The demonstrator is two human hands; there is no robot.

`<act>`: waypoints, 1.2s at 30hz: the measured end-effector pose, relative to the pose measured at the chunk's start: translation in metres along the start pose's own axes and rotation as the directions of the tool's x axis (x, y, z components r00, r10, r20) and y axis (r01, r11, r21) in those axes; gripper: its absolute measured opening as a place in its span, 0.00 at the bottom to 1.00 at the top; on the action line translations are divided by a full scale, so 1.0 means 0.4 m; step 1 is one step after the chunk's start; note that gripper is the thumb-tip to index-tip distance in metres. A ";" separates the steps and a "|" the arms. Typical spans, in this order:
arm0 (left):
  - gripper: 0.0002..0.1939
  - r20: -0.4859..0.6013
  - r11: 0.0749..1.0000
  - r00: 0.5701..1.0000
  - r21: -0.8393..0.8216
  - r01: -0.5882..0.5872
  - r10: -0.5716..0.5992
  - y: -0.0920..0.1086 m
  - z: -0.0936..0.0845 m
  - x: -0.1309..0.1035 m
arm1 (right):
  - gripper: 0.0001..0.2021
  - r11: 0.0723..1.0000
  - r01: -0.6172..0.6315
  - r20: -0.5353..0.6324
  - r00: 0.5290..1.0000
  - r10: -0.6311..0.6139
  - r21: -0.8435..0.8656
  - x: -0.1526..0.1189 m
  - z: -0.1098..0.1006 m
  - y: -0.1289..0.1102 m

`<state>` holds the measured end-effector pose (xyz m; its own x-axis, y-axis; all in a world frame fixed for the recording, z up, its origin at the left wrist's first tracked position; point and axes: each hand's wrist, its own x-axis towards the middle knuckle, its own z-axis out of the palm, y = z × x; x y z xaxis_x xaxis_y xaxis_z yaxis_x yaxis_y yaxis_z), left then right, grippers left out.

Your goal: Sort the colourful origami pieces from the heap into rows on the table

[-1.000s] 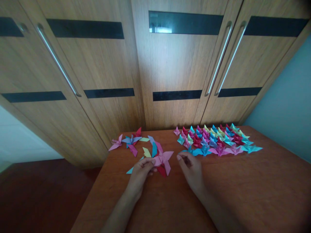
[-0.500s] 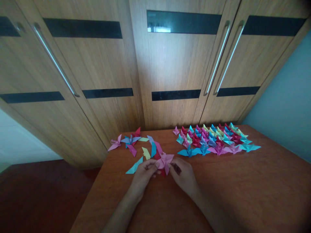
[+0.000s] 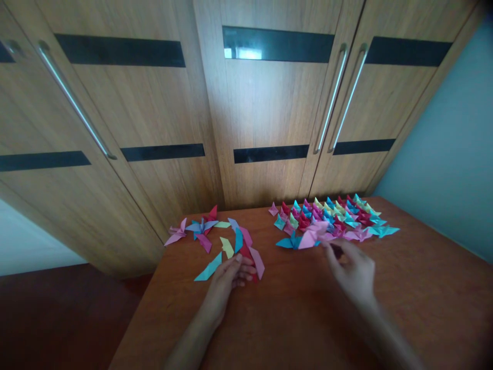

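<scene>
A pink origami crane [image 3: 314,235] is pinched between the thumb and fingers of my right hand [image 3: 356,267], held in front of the near row of finished cranes. My right hand is slightly smeared by motion. Loosely curled with the fingers apart, my left hand [image 3: 225,281] rests by a red folded paper piece [image 3: 246,251] and a pink folded strip [image 3: 257,263]; nothing shows in its grip. Close to it lie a turquoise folded piece [image 3: 209,268], a yellow one [image 3: 227,247] and a blue one [image 3: 238,239].
Rows of colourful paper cranes [image 3: 346,209] stand at the back right of the brown table [image 3: 292,318]. Further cranes, a pink one [image 3: 176,232] and a blue-purple one [image 3: 202,226], sit at the back left. A wooden wardrobe [image 3: 265,113] rises behind the table.
My right hand has carried the pink crane right, away from my left hand, to the rows of cranes. My left hand has let go of it. The view has shifted slightly.
</scene>
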<state>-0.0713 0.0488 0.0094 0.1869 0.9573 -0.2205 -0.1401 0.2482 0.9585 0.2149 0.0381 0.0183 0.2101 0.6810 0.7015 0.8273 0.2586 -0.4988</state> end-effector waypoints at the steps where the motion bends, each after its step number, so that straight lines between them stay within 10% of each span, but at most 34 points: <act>1: 0.21 0.004 1.000 1.000 0.008 0.002 -0.002 -0.001 0.002 0.000 | 0.13 0.997 -0.017 -0.039 0.999 0.014 -0.073 0.009 -0.030 0.047; 7: 0.20 0.017 0.999 1.000 0.029 0.021 -0.022 -0.004 0.008 0.000 | 0.18 0.871 -0.179 -0.162 0.980 0.116 -0.457 0.018 -0.180 0.364; 12: 0.19 0.017 0.999 0.999 0.040 0.026 -0.027 -0.004 0.006 0.002 | 0.12 0.770 -0.333 -0.074 0.933 0.351 -0.544 0.007 -0.231 0.504; 36: 0.20 0.019 0.999 1.000 0.042 -0.004 0.003 -0.010 0.001 0.005 | 0.15 0.738 -0.303 0.162 0.859 0.485 -0.603 0.039 -0.193 0.526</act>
<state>-0.0700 0.0497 0.0053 0.2051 0.9550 -0.2141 -0.0997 0.2380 0.9661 0.4326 0.0502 -0.0362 0.4976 0.8215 0.2785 0.8609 -0.4287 -0.2738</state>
